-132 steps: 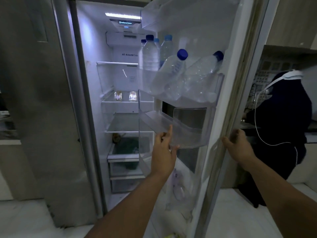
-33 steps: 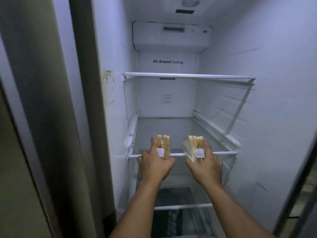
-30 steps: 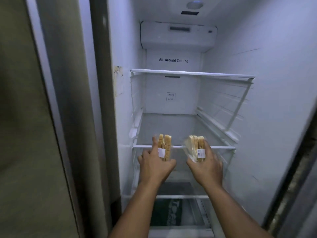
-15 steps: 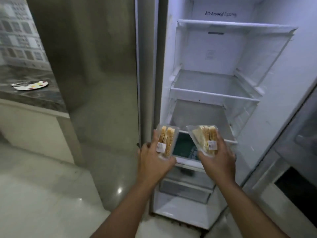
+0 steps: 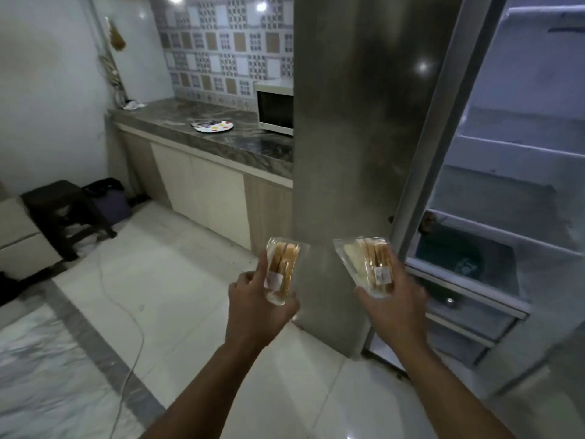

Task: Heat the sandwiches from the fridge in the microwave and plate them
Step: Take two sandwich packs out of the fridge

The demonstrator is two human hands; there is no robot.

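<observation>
Now we hold one wrapped sandwich [image 5: 282,270] in our left hand [image 5: 258,307] and another sandwich [image 5: 369,267] in our right hand [image 5: 392,304], each grip curled round its pack's lower end, in front of the open fridge [image 5: 512,191]. They look light and soft in slippery film, so we judge a gentle hold by the edges best. Beyond, the microwave [image 5: 274,112] and a plate [image 5: 214,126] sit on the tabletop [image 5: 253,147].

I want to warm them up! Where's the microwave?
The microwave sits on the dark stone counter up and left of the hands, tucked against the closed fridge door, with the spotted plate just left of it.
</observation>
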